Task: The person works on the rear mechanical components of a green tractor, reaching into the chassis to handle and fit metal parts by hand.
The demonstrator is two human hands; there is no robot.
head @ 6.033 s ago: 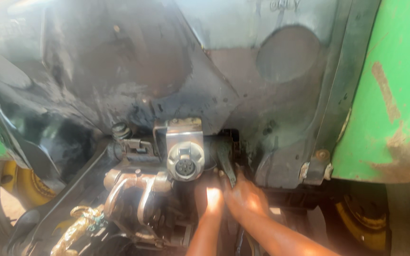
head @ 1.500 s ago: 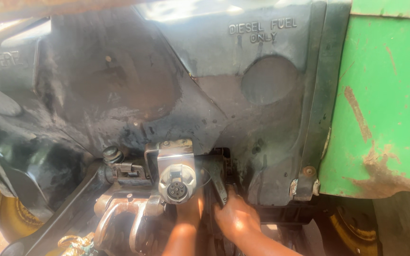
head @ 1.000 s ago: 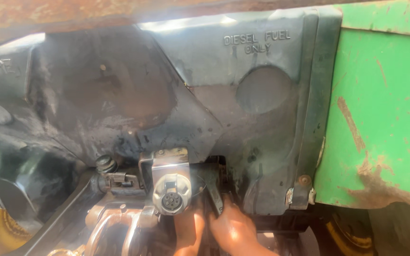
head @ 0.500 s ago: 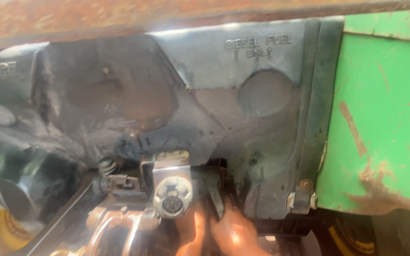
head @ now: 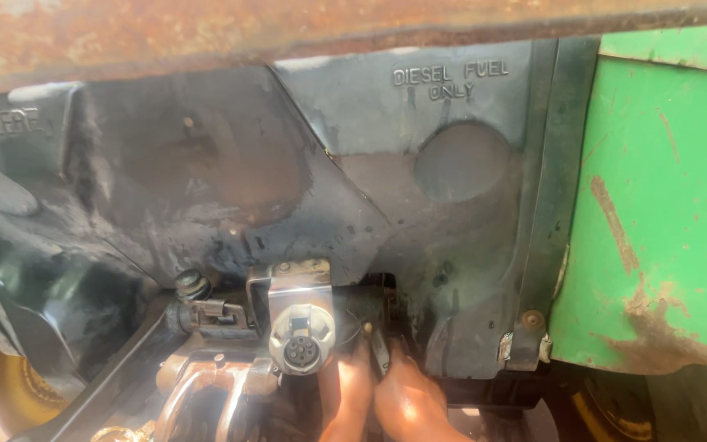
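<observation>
Low at the back of the machine, just right of the round multi-pin electrical socket (head: 299,348), both hands work at a thin dark part (head: 380,354) that stands in the shadowed gap under the black moulded tank (head: 419,213). It may be a clip, a lever or a tool, too small and dark to tell. The left hand (head: 345,399) reaches up beside the socket with its fingers (head: 359,362) pressed together against that part; the right hand (head: 409,401) meets it from the other side, fingers (head: 394,357) close together at the same spot. Whether either hand truly pinches the part cannot be told, since the fingertips vanish into the gap.

Judging by this, the step in hand is fitting or freeing something small in that recess, mostly by touch. The next move would call for a firm, careful grip in tight quarters, with little sight of the part.

Left of the socket sit a metal latch bracket (head: 216,313) and curved steel pipes (head: 198,393). A green body panel (head: 664,213), rust-streaked, fills the right, and a rusty bar (head: 288,33) crosses above.
</observation>
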